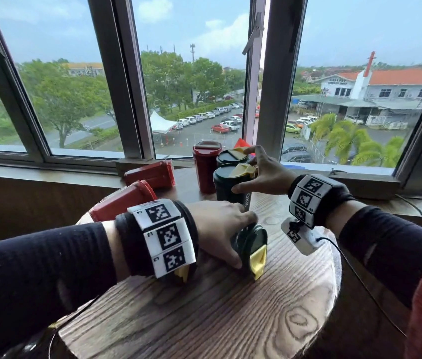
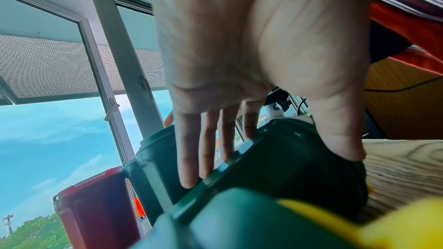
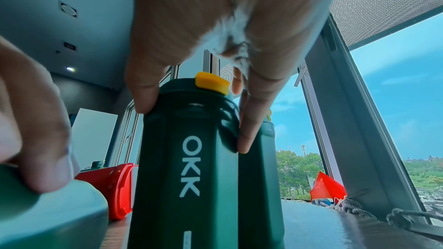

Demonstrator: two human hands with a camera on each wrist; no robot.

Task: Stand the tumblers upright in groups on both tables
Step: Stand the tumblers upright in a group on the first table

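Note:
Two dark green tumblers with yellow lid flaps stand upright at the back of the round wooden table (image 1: pixel 230 320). My right hand (image 1: pixel 256 172) grips the nearer one, marked OKK (image 3: pixel 189 158), by its top, with the thumb on one side and the fingers on the other. The second green tumbler (image 1: pixel 230 155) stands right behind it. A red tumbler (image 1: pixel 206 169) stands upright to their left. Two red tumblers (image 1: pixel 150 174) (image 1: pixel 124 200) lie on their sides. My left hand (image 1: pixel 230 229) grips a green tumbler lying on its side (image 1: pixel 252 244). Another lying green one is mostly hidden under my left wrist (image 1: pixel 182 273).
A wooden window sill (image 1: pixel 360 182) and window frames (image 1: pixel 269 99) run close behind the table. A red-orange object (image 3: pixel 328 188) lies on the sill beside a cable (image 1: pixel 412 203). The table's front half shows bare wood, and its edge curves off to the right.

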